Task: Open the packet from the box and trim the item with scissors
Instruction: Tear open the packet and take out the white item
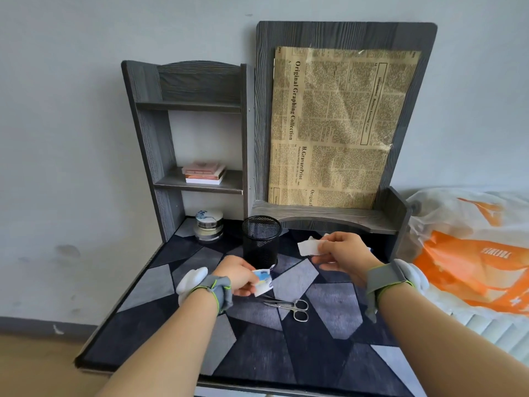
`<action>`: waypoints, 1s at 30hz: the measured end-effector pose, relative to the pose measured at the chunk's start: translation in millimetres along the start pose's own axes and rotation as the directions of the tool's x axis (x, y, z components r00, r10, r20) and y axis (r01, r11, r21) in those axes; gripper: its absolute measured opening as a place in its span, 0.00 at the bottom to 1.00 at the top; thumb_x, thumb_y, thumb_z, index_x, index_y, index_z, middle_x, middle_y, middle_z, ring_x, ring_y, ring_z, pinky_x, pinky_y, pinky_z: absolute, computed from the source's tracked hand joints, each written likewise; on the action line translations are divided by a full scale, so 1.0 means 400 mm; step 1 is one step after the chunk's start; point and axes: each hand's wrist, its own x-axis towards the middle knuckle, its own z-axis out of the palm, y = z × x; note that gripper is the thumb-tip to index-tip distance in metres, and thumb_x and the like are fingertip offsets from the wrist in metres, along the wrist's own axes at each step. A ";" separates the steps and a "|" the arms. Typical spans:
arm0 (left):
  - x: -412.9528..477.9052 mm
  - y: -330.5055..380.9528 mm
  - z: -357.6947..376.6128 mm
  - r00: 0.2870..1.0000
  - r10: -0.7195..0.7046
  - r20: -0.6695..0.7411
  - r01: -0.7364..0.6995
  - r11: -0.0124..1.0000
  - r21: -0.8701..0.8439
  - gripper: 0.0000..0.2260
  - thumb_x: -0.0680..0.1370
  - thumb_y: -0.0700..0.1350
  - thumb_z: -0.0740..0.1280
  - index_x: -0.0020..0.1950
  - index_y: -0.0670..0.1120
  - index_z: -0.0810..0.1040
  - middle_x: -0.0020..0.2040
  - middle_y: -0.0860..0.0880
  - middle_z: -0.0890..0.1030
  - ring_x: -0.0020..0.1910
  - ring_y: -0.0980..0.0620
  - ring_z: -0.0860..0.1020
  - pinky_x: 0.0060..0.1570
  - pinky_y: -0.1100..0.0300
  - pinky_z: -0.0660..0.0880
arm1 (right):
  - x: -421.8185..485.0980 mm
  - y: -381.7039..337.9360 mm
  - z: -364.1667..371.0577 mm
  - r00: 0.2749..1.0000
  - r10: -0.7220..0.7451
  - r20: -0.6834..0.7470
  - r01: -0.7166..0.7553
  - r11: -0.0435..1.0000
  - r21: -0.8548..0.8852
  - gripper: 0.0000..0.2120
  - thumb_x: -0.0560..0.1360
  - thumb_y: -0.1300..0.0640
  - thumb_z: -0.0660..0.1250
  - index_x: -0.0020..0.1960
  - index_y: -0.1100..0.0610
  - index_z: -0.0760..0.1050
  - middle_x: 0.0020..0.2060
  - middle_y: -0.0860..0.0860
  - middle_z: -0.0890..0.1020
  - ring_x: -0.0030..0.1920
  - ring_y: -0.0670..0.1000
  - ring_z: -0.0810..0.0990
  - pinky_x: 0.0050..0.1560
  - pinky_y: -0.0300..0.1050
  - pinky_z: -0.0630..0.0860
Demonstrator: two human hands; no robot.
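Left hand point(239, 277) pinching torn blue and white paper packet point(262, 282), right hand point(342, 252) pinching small white flat piece point(308, 247), small silver metal scissors point(289, 308) lying on dark patchwork mat point(329, 353) between the hands

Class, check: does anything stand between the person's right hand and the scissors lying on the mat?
Nothing visible does: only bare mat separates the right hand and the scissors. That hand, though, is pinching a white item.

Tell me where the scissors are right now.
Head view: the scissors lie flat on the mat, near its middle, just below the packet held in the left hand, loops pointing right. The right hand holds a white piece farther back.
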 end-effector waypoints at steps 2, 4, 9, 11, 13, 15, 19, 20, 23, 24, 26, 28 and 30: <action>0.002 -0.015 -0.015 0.998 -0.008 -0.063 0.015 0.995 0.103 0.08 0.72 0.34 0.67 0.37 0.45 0.75 0.28 0.45 0.77 0.19 0.56 0.74 0.21 0.66 0.72 | 0.002 0.007 0.001 1.000 -0.005 -0.018 0.005 1.000 -0.003 0.03 0.73 0.68 0.66 0.44 0.62 0.74 0.38 0.59 0.80 0.33 0.52 0.81 0.28 0.39 0.79; 0.005 -0.023 -0.022 0.992 0.015 -0.122 0.008 0.983 0.184 0.08 0.71 0.36 0.68 0.35 0.47 0.76 0.26 0.46 0.76 0.22 0.53 0.73 0.22 0.66 0.72 | 0.005 0.016 0.001 1.000 -0.011 -0.028 0.010 0.999 -0.034 0.04 0.71 0.68 0.69 0.44 0.63 0.76 0.37 0.56 0.79 0.32 0.51 0.79 0.30 0.40 0.78; 0.014 -0.024 -0.028 0.950 0.123 -0.288 0.011 0.906 0.424 0.06 0.70 0.40 0.67 0.42 0.45 0.83 0.40 0.44 0.84 0.42 0.45 0.81 0.45 0.58 0.77 | 0.007 0.022 0.005 0.997 -0.033 -0.072 0.024 0.993 -0.118 0.02 0.71 0.63 0.68 0.40 0.60 0.78 0.32 0.56 0.77 0.28 0.50 0.73 0.27 0.38 0.72; 0.020 -0.025 -0.031 0.928 0.156 -0.340 0.037 0.867 0.498 0.08 0.71 0.40 0.66 0.46 0.44 0.84 0.47 0.44 0.84 0.49 0.43 0.81 0.45 0.58 0.75 | 0.006 0.022 0.003 0.997 -0.032 -0.066 0.021 0.988 -0.156 0.03 0.72 0.63 0.67 0.39 0.60 0.77 0.29 0.56 0.75 0.24 0.49 0.70 0.24 0.37 0.67; 0.027 -0.028 -0.034 0.910 0.191 -0.367 0.059 0.817 0.573 0.08 0.72 0.42 0.66 0.49 0.46 0.82 0.50 0.44 0.83 0.52 0.43 0.80 0.44 0.58 0.73 | 0.005 0.024 -0.001 0.997 -0.032 -0.065 0.020 0.982 -0.186 0.02 0.73 0.62 0.67 0.41 0.60 0.76 0.28 0.55 0.74 0.22 0.47 0.70 0.23 0.36 0.66; 0.028 -0.037 -0.037 0.890 0.252 -0.381 0.056 0.768 0.638 0.09 0.72 0.44 0.67 0.51 0.48 0.80 0.53 0.46 0.81 0.53 0.43 0.79 0.47 0.57 0.74 | 0.004 0.026 -0.002 0.998 -0.031 -0.063 0.019 0.983 -0.180 0.01 0.73 0.63 0.66 0.42 0.60 0.76 0.30 0.54 0.76 0.24 0.48 0.74 0.22 0.35 0.68; 0.010 -0.037 -0.031 0.848 0.385 -0.364 -0.056 0.749 0.660 0.04 0.70 0.45 0.67 0.43 0.53 0.79 0.47 0.50 0.81 0.47 0.45 0.79 0.43 0.57 0.75 | 0.001 0.028 -0.001 0.999 -0.001 -0.049 -0.006 0.991 -0.134 0.02 0.74 0.64 0.65 0.42 0.60 0.74 0.33 0.55 0.78 0.28 0.49 0.79 0.23 0.35 0.73; 0.007 -0.033 -0.026 0.851 0.411 -0.327 -0.113 0.751 0.651 0.02 0.70 0.46 0.67 0.39 0.53 0.79 0.43 0.52 0.82 0.46 0.47 0.80 0.42 0.57 0.76 | 0.000 0.027 -0.001 0.999 0.003 -0.051 -0.011 0.990 -0.142 0.02 0.74 0.64 0.64 0.42 0.60 0.74 0.33 0.55 0.79 0.28 0.49 0.79 0.23 0.36 0.74; -0.005 -0.013 -0.008 0.884 0.443 -0.152 -0.262 0.737 0.623 0.03 0.68 0.47 0.69 0.34 0.55 0.79 0.34 0.55 0.80 0.42 0.52 0.81 0.42 0.60 0.78 | -0.003 0.024 -0.003 0.997 -0.003 -0.072 -0.010 0.984 -0.179 0.02 0.74 0.64 0.64 0.43 0.61 0.75 0.34 0.57 0.79 0.28 0.50 0.79 0.22 0.36 0.73; -0.007 -0.005 -0.003 0.891 0.444 -0.096 -0.294 0.724 0.624 0.03 0.67 0.47 0.69 0.35 0.55 0.81 0.32 0.56 0.80 0.41 0.53 0.81 0.43 0.61 0.78 | -0.005 0.023 -0.004 0.997 -0.010 -0.079 -0.006 0.981 -0.195 0.03 0.74 0.63 0.64 0.43 0.61 0.75 0.34 0.56 0.79 0.27 0.49 0.78 0.22 0.36 0.72; -0.010 0.008 0.006 0.898 0.441 -0.010 -0.341 0.708 0.619 0.03 0.66 0.46 0.70 0.37 0.54 0.83 0.32 0.56 0.80 0.41 0.55 0.81 0.44 0.62 0.78 | -0.008 0.020 -0.005 0.996 -0.024 -0.090 0.004 0.976 -0.216 0.02 0.74 0.62 0.64 0.43 0.60 0.75 0.31 0.55 0.78 0.24 0.47 0.76 0.22 0.35 0.70; -0.009 0.016 0.020 0.901 0.430 0.057 -0.374 0.701 0.607 0.04 0.64 0.48 0.71 0.36 0.55 0.84 0.32 0.56 0.81 0.40 0.56 0.82 0.45 0.61 0.79 | -0.008 0.021 -0.005 0.995 -0.028 -0.092 0.006 0.975 -0.224 0.02 0.74 0.62 0.64 0.43 0.60 0.75 0.30 0.54 0.78 0.22 0.46 0.75 0.21 0.35 0.69; -0.011 0.020 0.037 0.900 0.421 0.113 -0.398 0.687 0.608 0.04 0.63 0.49 0.72 0.37 0.55 0.84 0.31 0.57 0.82 0.39 0.57 0.82 0.45 0.60 0.80 | -0.009 0.024 -0.006 0.996 -0.019 -0.092 -0.002 0.975 -0.221 0.02 0.74 0.62 0.64 0.43 0.60 0.74 0.31 0.55 0.78 0.23 0.47 0.75 0.21 0.34 0.69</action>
